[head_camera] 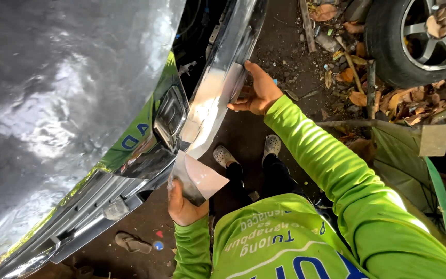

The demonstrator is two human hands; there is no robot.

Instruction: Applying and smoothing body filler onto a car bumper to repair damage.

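A shiny silver car bumper panel (218,88) runs from the upper middle down to the lower left, below a glossy silver hood (63,88). My left hand (184,204) grips the lower torn end of the panel near a pale pink patch (205,178). My right hand (256,93) holds the panel's outer edge higher up, fingers wrapped around it. Both arms wear bright green sleeves. The chrome grille (169,116) sits between hood and panel.
A car wheel (419,39) lies at the upper right among dry leaves and sticks. My feet in grey clogs (249,150) stand on dark dirt. A loose sandal (132,242) lies at the lower left. Green sheeting (440,196) is at the right.
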